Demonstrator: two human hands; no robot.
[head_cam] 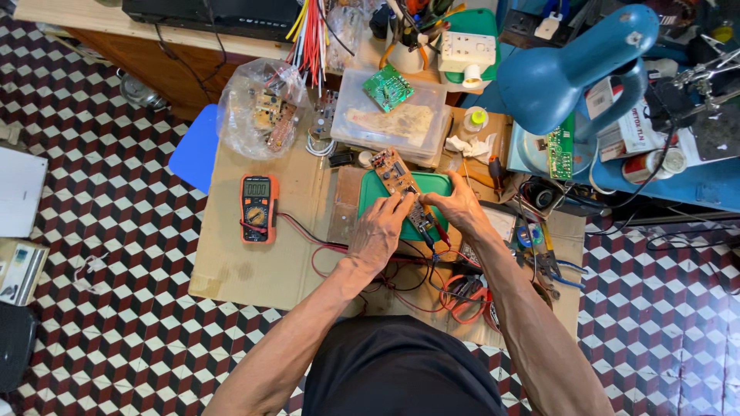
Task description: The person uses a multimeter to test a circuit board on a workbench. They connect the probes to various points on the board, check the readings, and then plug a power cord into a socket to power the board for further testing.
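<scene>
A: How are the hands posing at frame centre?
B: The left hand [379,231] is lying palm-down, fingers closing on the brown circuit board [398,183] over the green tray [436,187]. The right hand [461,206] is curling around a probe [435,227].
A: And the containers above?
B: The clear box [389,123] is holding papers; the plastic bag [260,115] is holding boards.
</scene>
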